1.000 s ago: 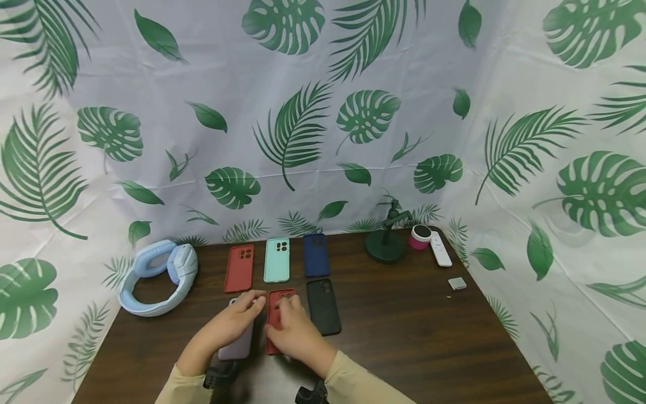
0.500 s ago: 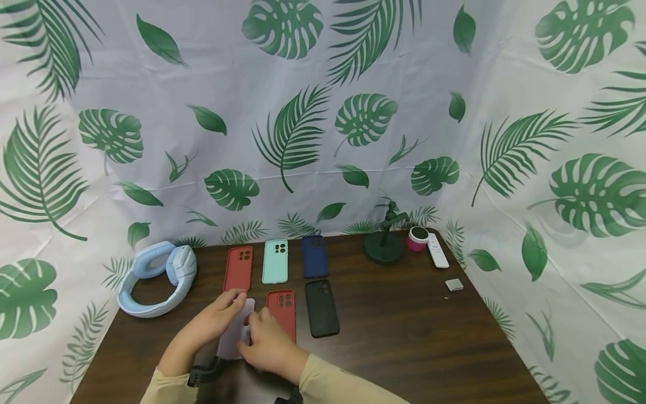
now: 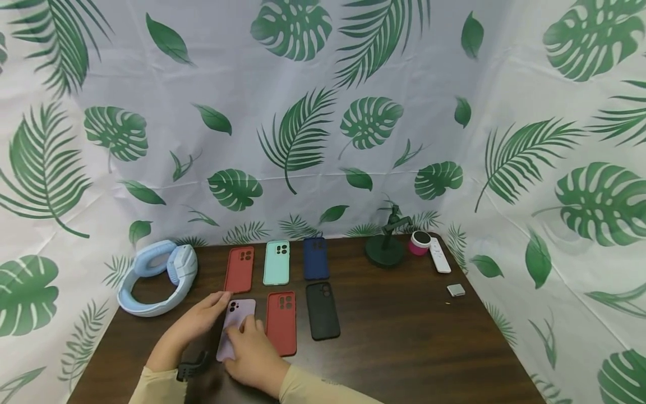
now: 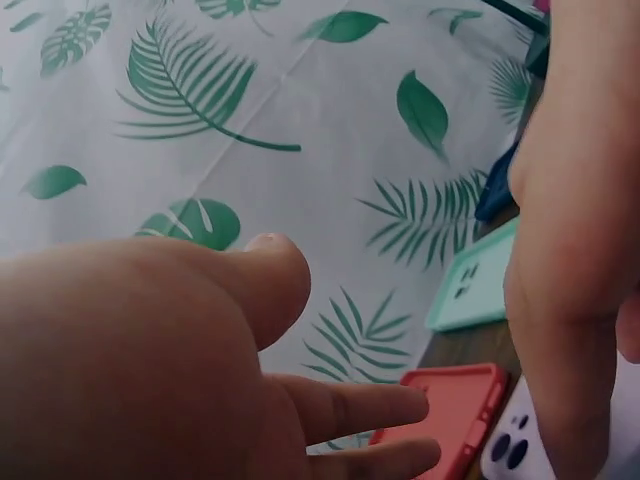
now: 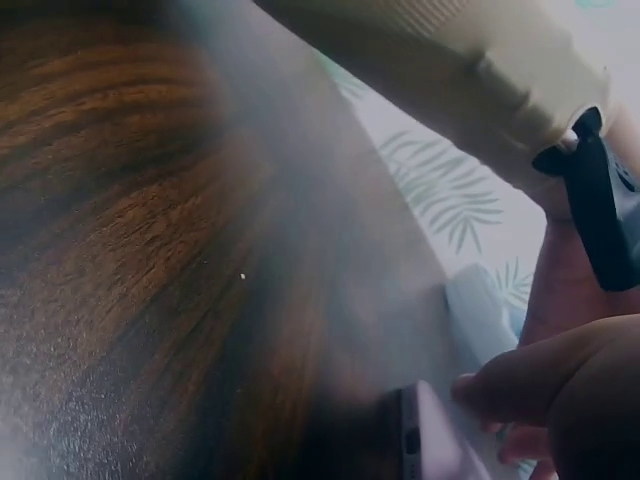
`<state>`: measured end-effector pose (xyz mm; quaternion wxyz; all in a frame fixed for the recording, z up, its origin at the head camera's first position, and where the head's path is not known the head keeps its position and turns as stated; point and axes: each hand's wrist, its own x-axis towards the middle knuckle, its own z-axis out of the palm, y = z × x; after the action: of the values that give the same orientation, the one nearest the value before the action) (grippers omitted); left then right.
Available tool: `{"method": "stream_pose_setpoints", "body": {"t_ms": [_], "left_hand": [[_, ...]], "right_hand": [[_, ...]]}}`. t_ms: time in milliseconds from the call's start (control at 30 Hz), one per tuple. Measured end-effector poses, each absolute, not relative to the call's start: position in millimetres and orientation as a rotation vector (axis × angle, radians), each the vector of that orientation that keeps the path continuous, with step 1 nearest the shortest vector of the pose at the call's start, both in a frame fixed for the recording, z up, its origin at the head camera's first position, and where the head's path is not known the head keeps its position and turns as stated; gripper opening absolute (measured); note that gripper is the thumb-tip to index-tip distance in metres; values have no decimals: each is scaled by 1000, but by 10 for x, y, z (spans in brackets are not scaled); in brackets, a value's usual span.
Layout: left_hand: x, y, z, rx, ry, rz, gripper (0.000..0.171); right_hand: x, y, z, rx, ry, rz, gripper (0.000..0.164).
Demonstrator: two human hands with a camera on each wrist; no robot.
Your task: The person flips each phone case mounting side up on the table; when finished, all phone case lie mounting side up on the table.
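A lilac phone (image 3: 236, 321) with dark camera lenses lies on the table, its camera end away from me. My right hand (image 3: 253, 354) is over its right side, bent fingers touching its back. In the right wrist view the thumb (image 5: 510, 388) is right at the phone's edge (image 5: 425, 435). Beside its upper left corner is my left hand (image 3: 199, 321), fingers extended and holding nothing. The near red phone case (image 3: 281, 325) lies just right of the lilac phone; another red phone case (image 3: 239, 270) is beyond the left fingertips.
Mint (image 3: 276, 264), blue (image 3: 315, 259) and black (image 3: 323, 311) phone cases lie nearby. Light-blue headphones (image 3: 158, 306) sit at left. A dark green stand (image 3: 385, 249), pink jar (image 3: 419, 244), white remote (image 3: 440, 257) and small whitish square (image 3: 456, 290) are at right.
My right hand has moved left from the near red phone case onto the lilac phone. My left hand has shifted left off the phone, uncovering its camera lenses.
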<state>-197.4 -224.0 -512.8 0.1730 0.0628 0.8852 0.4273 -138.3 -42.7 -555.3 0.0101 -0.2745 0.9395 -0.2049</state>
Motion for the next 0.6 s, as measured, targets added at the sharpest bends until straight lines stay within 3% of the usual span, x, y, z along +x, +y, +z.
{"method": "stream_pose_setpoints", "body": {"t_ms": [600], "left_hand": [[-2087, -2235, -5340, 121, 2526, 1111, 72]], "right_hand": [[-1399, -488, -5755, -918, 3043, -438, 50]]}}
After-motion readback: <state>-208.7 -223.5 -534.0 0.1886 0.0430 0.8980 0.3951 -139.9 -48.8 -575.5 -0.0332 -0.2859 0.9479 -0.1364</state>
